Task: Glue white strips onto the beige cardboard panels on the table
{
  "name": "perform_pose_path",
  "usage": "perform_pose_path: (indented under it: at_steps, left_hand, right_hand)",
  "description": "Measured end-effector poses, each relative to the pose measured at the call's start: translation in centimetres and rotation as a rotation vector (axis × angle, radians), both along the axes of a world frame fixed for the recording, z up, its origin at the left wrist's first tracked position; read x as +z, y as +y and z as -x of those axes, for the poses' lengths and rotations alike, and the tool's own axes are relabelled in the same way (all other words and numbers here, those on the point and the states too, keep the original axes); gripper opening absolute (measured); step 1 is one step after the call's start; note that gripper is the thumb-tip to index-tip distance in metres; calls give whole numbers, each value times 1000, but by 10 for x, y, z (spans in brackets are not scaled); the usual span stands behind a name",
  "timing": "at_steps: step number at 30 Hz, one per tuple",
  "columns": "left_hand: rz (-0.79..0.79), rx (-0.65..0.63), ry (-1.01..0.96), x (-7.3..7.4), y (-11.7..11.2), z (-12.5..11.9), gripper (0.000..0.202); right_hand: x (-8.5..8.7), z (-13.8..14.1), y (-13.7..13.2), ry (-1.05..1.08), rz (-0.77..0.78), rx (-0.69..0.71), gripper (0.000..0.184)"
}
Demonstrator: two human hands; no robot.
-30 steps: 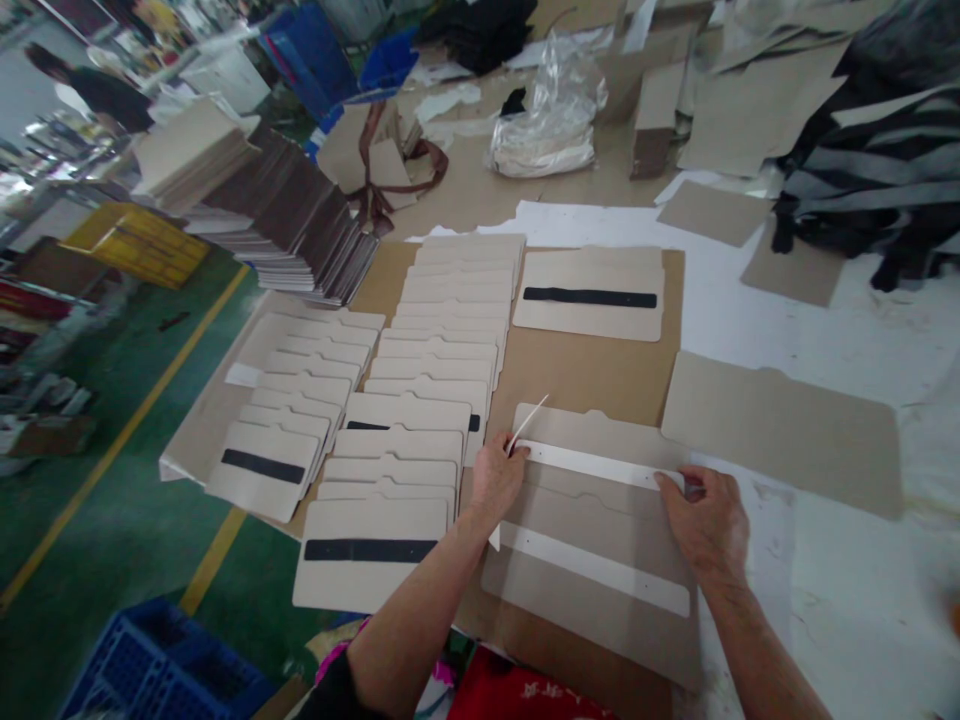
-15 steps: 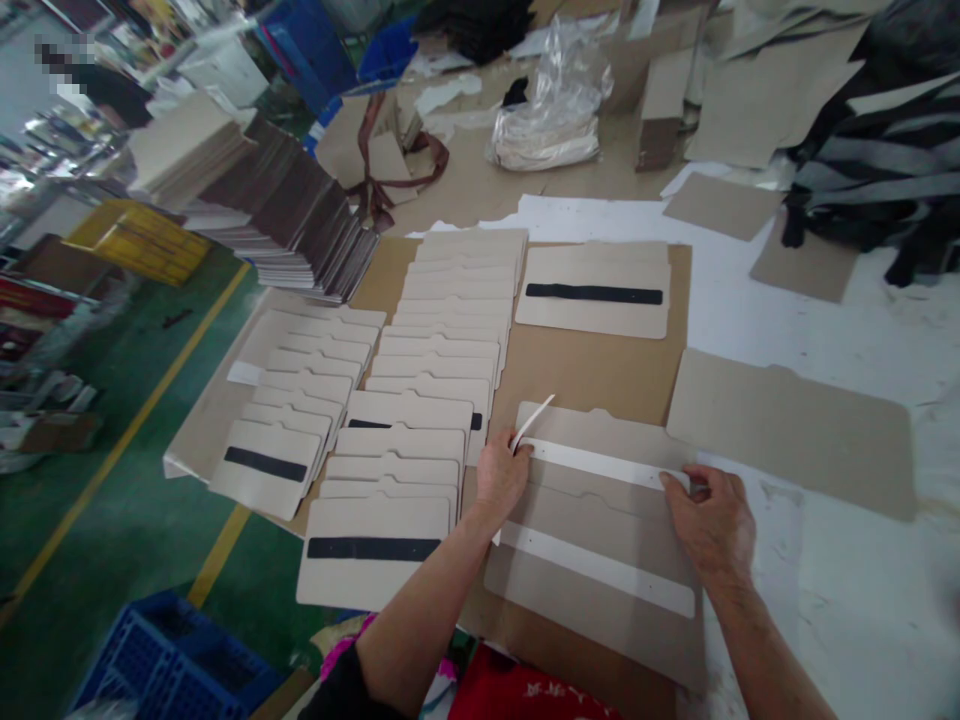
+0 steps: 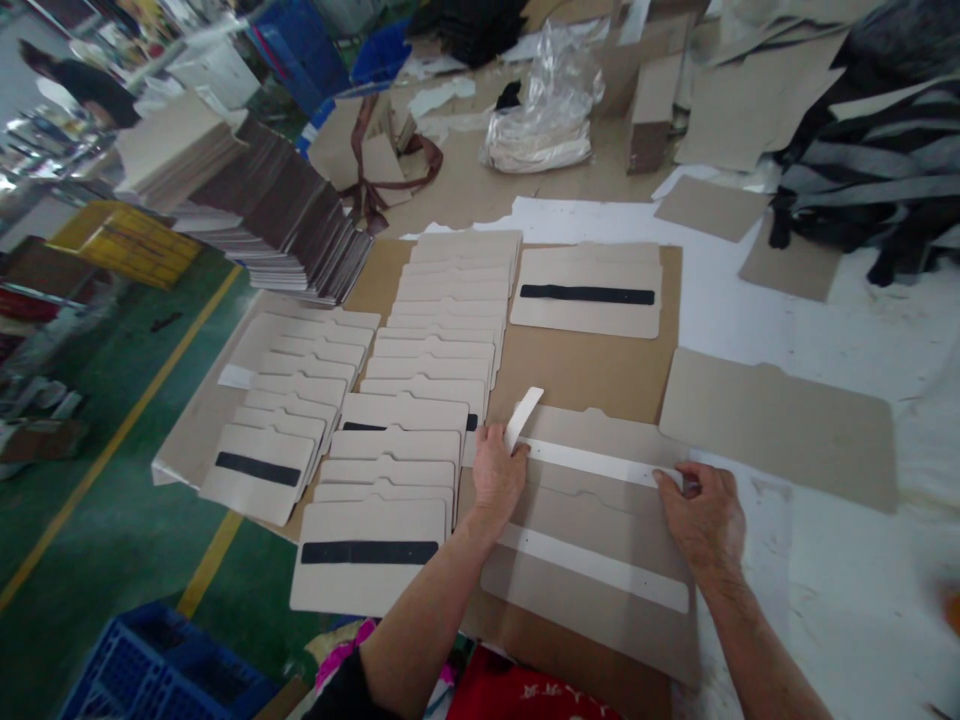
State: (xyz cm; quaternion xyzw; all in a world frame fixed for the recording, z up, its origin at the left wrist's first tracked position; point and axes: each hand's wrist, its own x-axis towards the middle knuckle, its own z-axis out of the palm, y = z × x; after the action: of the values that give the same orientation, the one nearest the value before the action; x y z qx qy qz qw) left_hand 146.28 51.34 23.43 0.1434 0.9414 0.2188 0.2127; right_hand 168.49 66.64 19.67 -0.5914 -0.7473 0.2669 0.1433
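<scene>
A long white strip (image 3: 592, 460) lies across a beige cardboard panel (image 3: 637, 432) with a small notched tab on its far edge. My left hand (image 3: 498, 472) is closed at the strip's left end, and a short white piece (image 3: 525, 414) sticks up between its thumb and fingers. At the right end, my right hand (image 3: 706, 512) pinches the strip between thumb and curled fingers. Nearer to me, a second panel (image 3: 592, 620) overlaps the first and bears another white strip (image 3: 596, 567). The left fingertips are partly hidden from view.
Overlapping rows of panels (image 3: 367, 580), some with black strips, lie to the left. One black-striped panel (image 3: 585, 318) sits beyond my hands, a plain one (image 3: 780, 425) to the right. A tall cardboard stack (image 3: 277, 210) stands far left; a blue crate (image 3: 165, 665) is on the floor.
The short white piece in my left hand has turned and shows more of its flat face. Both hands keep their places on the strip; the view has shifted slightly.
</scene>
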Motion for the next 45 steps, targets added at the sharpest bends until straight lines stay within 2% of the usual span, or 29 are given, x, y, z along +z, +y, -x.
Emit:
perform_pose_path:
  at_steps: [4, 7, 10, 13, 19, 25, 29, 32, 34, 37, 39, 42, 45]
  left_hand:
    - [70, -113, 28, 0, 1, -4, 10]
    - [66, -200, 5, -4, 1, -6, 15]
    - [46, -225, 9, -6, 1, -4, 13]
    - [60, -209, -38, -6, 3, -1, 22]
    - [80, -234, -10, -13, 2, 3, 25]
    - [77, -281, 17, -16, 2, 2, 30]
    - [65, -272, 9, -1, -7, 6, 34]
    - [-78, -257, 9, 19, -20, 7, 36]
    - [-216, -269, -153, 34, -26, 1, 42]
    - [-385, -208, -653, 57, -21, -15, 57]
    - [-449, -155, -894, 70, -12, -29, 64]
    - [-454, -188, -1009, 81, 3, -48, 66]
    - [-417, -298, -1033, 80, 11, -60, 67]
  right_hand:
    - [2, 1, 0, 3, 64, 54, 37]
    - [5, 3, 1, 27, 180, 69, 32]
    - [7, 5, 3, 21, 224, 64, 29]
    - [9, 6, 4, -11, 266, 75, 26]
    - [4, 9, 2, 18, 239, 143, 20]
    - [3, 14, -1, 34, 208, 128, 16]
    - [16, 8, 2, 111, 225, 145, 15]
    - [38, -2, 2, 205, 266, 149, 25]
    - [57, -5, -1, 308, 325, 104, 33]
    - [87, 0, -9, 513, 499, 44, 41]
    - [103, 10, -14, 634, 619, 27, 49]
    - [114, 20, -16, 764, 757, 96, 57]
    - [109, 14, -10, 787, 813, 175, 48]
